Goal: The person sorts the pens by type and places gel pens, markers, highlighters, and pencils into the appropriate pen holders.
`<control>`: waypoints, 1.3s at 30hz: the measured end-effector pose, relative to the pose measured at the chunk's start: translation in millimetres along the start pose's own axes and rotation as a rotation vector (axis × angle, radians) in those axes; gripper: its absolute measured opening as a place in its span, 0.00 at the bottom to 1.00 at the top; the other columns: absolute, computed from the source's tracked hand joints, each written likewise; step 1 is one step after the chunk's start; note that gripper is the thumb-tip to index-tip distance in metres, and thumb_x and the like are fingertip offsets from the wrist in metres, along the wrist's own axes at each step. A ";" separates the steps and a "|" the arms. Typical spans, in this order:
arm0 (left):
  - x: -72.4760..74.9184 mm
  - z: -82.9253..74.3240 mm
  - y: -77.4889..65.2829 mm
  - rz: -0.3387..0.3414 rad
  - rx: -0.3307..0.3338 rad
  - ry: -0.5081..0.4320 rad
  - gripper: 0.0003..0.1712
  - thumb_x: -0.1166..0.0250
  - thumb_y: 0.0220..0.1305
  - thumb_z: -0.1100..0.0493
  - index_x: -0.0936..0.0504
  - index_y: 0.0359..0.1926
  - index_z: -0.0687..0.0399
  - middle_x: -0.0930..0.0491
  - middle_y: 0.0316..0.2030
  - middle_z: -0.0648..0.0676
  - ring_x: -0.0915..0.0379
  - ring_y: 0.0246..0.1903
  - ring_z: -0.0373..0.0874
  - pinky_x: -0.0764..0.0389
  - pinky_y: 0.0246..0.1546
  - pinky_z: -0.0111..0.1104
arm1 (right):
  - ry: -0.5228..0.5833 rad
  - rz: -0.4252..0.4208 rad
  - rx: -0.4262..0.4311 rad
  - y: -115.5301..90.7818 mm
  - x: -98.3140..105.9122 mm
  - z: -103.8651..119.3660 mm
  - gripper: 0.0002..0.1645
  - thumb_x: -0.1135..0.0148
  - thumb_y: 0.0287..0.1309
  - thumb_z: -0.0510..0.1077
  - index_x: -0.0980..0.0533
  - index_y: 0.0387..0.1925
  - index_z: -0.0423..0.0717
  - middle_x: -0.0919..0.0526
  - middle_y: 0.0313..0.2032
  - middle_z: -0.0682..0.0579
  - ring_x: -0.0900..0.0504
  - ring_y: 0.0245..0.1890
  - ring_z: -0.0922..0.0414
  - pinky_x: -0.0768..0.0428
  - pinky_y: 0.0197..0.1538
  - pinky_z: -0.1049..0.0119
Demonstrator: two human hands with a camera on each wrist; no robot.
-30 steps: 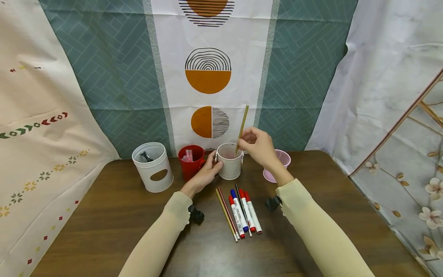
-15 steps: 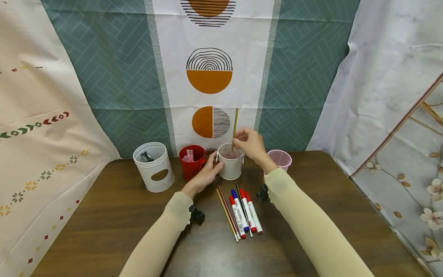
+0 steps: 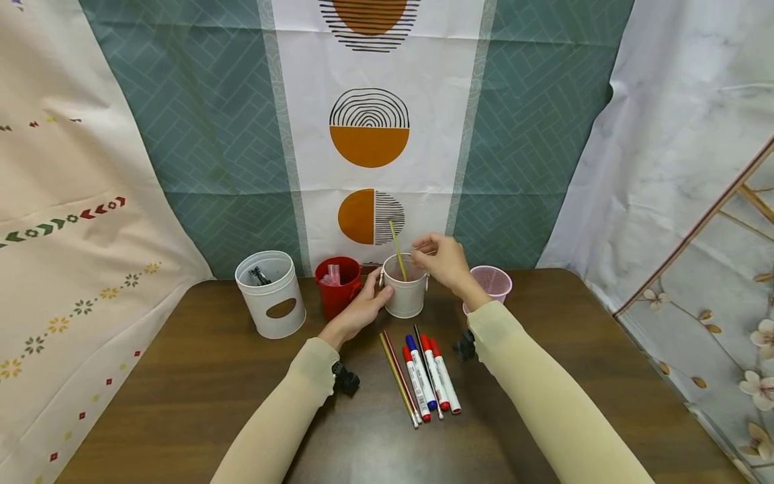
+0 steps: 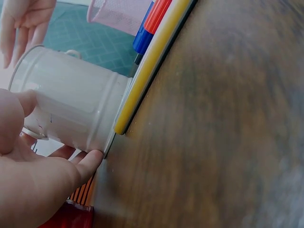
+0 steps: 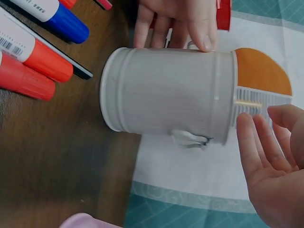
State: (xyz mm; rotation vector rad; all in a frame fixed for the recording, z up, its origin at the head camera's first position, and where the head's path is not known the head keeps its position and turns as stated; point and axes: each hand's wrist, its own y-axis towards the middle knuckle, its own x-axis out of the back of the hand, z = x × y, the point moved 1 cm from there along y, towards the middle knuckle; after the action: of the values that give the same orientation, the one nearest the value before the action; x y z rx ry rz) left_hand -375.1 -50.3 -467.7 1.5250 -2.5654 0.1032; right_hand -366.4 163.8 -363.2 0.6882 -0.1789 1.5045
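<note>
A teal-and-white hanging (image 3: 224, 101) with orange half-circles covers the wall behind the small white bucket (image 3: 406, 299), which stands upright on a brown wooden tabletop (image 3: 181, 390). Largest among the containers, a white canister (image 3: 259, 306) with an oval cut-out stands well to the left of the bucket, a dark object (image 3: 259, 275) inside it. The left hand (image 3: 363, 308) grips the bucket's left side, thumb toward the near face. The right hand (image 3: 444, 262) is at the right of the bucket's rim, fingers loosely bent with space between thumb and fingertips, holding nothing. The bucket itself has a small loop handle on each side. A red cup (image 3: 332, 296) sits just left of the bucket, holding clear pinkish pieces (image 3: 331, 274); a pink mesh basket (image 3: 492, 281), partly hidden by the right arm, is to its right. On the near side of the bucket lie three red-capped markers (image 3: 446, 380) and one blue-capped marker (image 3: 421, 373), with a gold pencil (image 3: 399, 381), a dark red pencil (image 3: 396, 361) and a black pencil (image 3: 419, 338). A yellow pencil (image 3: 396, 245) stands inside the bucket, leaning left, its upper part above the rim.
</note>
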 end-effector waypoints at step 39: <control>-0.6 -1.8 -1.0 0.005 -0.002 0.005 0.39 0.48 0.85 0.48 0.58 0.85 0.37 0.57 0.85 0.54 0.62 0.84 0.53 0.47 0.80 0.57 | -0.311 0.228 0.183 -132.9 -44.2 29.9 0.09 0.23 0.57 0.39 0.13 0.40 0.41 0.18 0.21 0.61 0.27 0.19 0.67 0.26 0.25 0.70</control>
State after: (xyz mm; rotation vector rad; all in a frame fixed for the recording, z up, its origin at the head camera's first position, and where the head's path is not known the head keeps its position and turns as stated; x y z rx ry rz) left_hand -373.8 -50.1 -466.0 1.5155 -2.5650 0.1043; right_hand -235.5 121.3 -402.6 1.0785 -0.3696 1.6373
